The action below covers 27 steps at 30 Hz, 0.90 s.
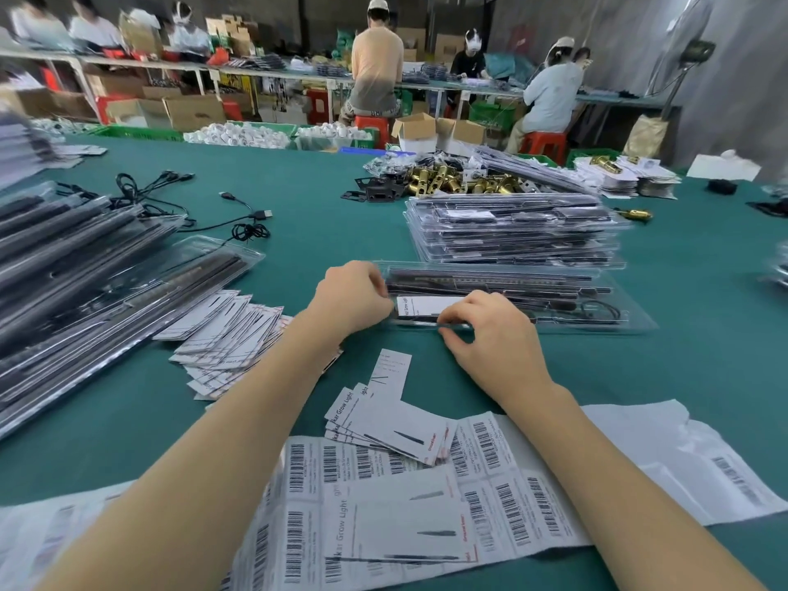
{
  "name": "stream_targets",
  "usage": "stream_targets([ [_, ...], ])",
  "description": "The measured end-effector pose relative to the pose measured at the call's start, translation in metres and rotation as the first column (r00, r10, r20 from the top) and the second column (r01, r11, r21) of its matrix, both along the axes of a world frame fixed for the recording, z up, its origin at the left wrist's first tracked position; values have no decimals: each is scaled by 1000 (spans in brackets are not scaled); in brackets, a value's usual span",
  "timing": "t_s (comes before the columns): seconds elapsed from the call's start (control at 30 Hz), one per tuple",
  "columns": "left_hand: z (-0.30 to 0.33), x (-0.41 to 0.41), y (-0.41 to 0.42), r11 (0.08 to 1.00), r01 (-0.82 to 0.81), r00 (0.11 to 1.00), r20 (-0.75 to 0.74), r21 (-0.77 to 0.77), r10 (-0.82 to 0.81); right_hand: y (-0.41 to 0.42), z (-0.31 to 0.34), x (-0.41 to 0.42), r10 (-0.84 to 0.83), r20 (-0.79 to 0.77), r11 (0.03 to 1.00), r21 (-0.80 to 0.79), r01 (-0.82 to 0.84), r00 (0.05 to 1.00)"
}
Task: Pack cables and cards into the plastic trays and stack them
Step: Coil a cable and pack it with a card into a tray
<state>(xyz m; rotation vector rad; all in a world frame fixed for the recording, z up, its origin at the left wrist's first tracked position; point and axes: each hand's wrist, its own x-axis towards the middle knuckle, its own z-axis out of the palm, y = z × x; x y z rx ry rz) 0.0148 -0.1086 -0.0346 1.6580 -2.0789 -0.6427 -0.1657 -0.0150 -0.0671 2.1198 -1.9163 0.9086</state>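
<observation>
The step in hand seems to be seating a white card (426,307) into the clear plastic tray (511,298) that lies on the green counter (324,232) just in front of the person. To do it well, I think the card should go flat into its pocket at the near left end of the tray, with its edges under the plastic lip, and without pushing the black cable (597,309) that is coiled at the right part of the same tray. The left hand (354,298) is at the left end of the tray, its fingers curled down on the tray edge and the card's end; its grip looks like a pinch there, but the fingertips are partly hidden. The right hand (490,330) rests at the near rim, and thumb and forefinger pinch the front edge of the tray beside the card. Both forearms reach forward, wrists low near the counter. The finished stack of trays (511,232) stands just behind, where this tray probably belongs when it is full. Loose cards (230,330) lie to the left, and barcode sheets (490,458) under the forearms.
</observation>
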Motion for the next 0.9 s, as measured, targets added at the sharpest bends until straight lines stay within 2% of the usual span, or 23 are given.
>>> stream_targets([
  [0.1,18,-4,-6,974,-83,996,36,213,77,2,-1,-1,-2,19,1000,0,2,1000],
  [0.2,23,-6,-13,930,-47,997,-46,365,69,6,-1,0,28,63,1000,-11,-27,998],
  [0.3,15,-6,-14,903,-13,987,-138,430,80,9,-2,3,49,54,999,-25,-48,997],
  [0.37,12,-3,-14,916,17,970,-231,400,83,11,-4,6,93,25,996,-16,-93,995],
  [0.43,9,1,-12,952,11,958,-276,305,77,12,-4,10,132,-22,991,1,-132,991],
  [0.6,-14,8,0,989,-90,932,-341,116,125,10,-3,13,173,1,984,48,-173,985],
  [0.7,-24,10,4,983,-155,902,-391,98,181,11,-4,13,199,25,979,42,-199,980],
  [0.9,-20,8,7,978,-168,893,-399,127,205,10,-3,13,195,29,979,62,-196,980],
])
